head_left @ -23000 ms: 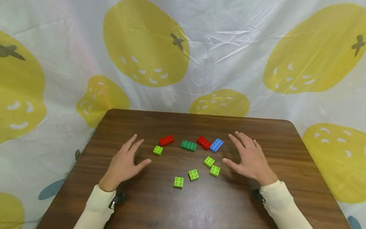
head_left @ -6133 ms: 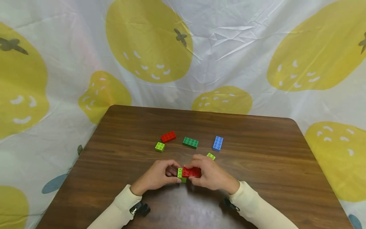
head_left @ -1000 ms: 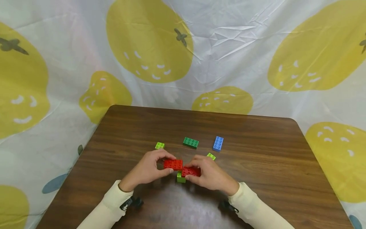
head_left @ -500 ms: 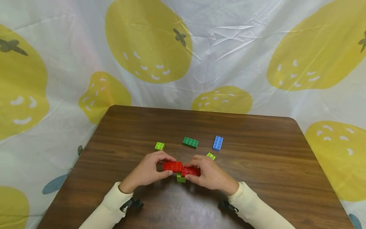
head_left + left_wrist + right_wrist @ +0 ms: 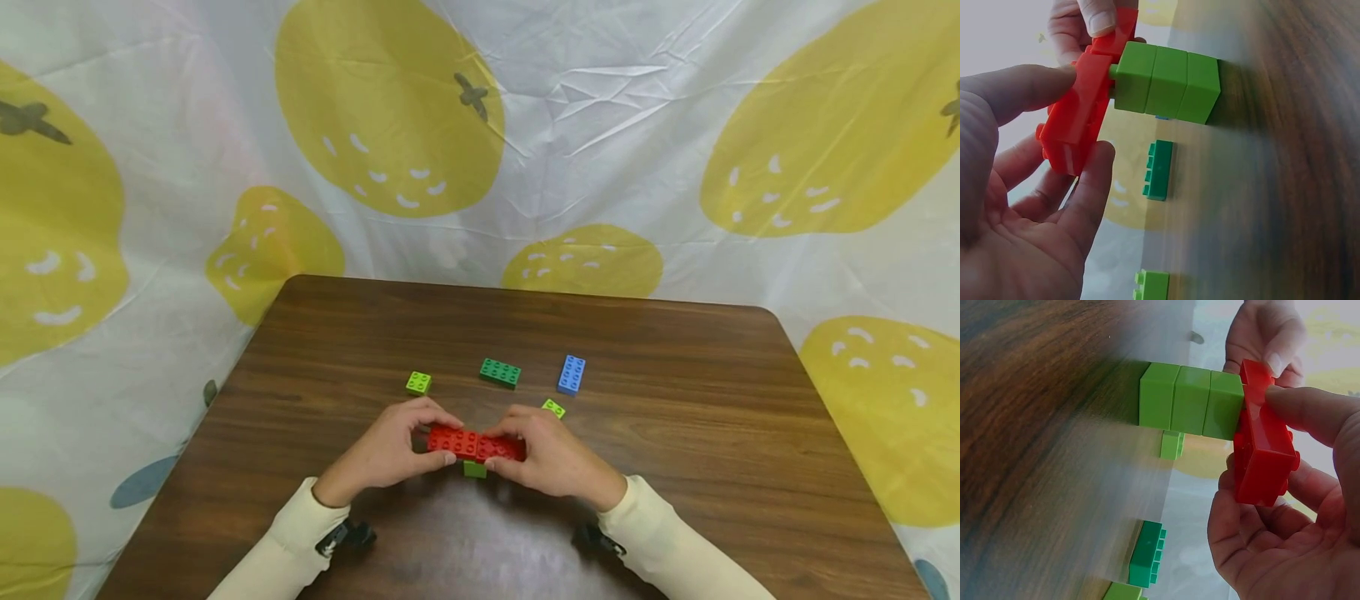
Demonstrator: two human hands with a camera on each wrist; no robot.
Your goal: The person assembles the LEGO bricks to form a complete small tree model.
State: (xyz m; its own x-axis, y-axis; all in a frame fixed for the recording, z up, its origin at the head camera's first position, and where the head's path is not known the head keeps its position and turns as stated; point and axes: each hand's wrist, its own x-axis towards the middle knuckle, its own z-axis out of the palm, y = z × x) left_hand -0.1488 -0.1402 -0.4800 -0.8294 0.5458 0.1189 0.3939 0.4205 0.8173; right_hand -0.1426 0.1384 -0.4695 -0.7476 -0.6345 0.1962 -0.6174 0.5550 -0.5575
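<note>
A stack of three lime-green toy bricks [image 5: 1166, 84] stands on the table at the centre. My right hand [image 5: 558, 458] pinches a red eight-stud brick [image 5: 1266, 456], which sits over the right part of the stack's top. With thumb and fingers, my left hand [image 5: 382, 442] grips a second red brick [image 5: 1079, 103] over the left part. The two red bricks lie end to end, level in the head view. In the left wrist view a lime-green stud shows in a small gap beneath the left brick. The head view hides most of the stack.
Behind the hands lie a lime-green brick [image 5: 418, 382], a dark green brick [image 5: 500, 372], a blue brick [image 5: 572, 375] and another lime-green brick [image 5: 553, 409], partly hidden by the right hand. The wooden table [image 5: 675, 367] ends at a fruit-print curtain [image 5: 600, 167].
The left hand took the second red brick from the back left and has lowered it beside the first. Earlier, lime-green bricks were gathered into the stack. The right hand has barely moved lately.
</note>
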